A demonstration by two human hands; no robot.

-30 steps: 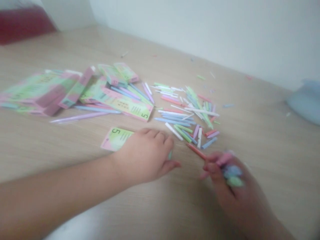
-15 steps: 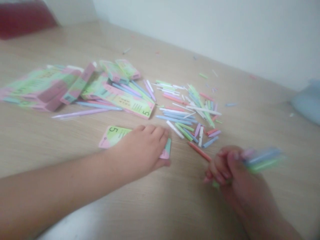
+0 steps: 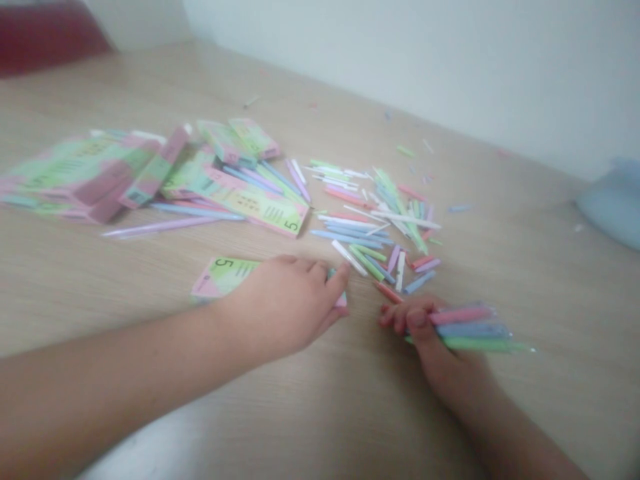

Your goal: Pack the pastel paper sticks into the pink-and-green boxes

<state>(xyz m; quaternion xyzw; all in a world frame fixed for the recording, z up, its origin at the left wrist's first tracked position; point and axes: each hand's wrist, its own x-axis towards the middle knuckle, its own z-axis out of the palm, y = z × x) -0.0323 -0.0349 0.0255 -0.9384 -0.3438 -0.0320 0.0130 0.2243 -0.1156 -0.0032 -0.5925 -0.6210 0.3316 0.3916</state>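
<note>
Clasped in the right hand [image 3: 445, 363], right of centre in the lower frame: a bundle of slim, smooth pink, blue and green pens [image 3: 473, 329], pinched between thumb and curled fingers, with free ends spread towards the right. Probably light, stiff and slippery against one another; best held at mid-length, with light pressure all round. Closed over the right end of a flat pink-and-green printed box marked 5 [image 3: 233, 272], near the centre: the left hand [image 3: 287, 307]. Probably thin card, light and easily dented; best taken by the two long edges, not pressed on the broad face. Just beyond the right-hand fingers, a slim red stick [image 3: 388, 291]; contact impossible to tell.

Farther off, right of centre, loosely heaped on the pale wood-grain tabletop [image 3: 300, 413]: short green, white, blue and purple pieces [image 3: 367, 263], likely to roll if nudged. Across the left, a tumbled pile of similar printed boxes [image 3: 65, 177]. Farthest: a blurred pale-blue object [image 3: 613, 207] at the right edge and a dark-red one [image 3: 50, 40] at upper left.
</note>
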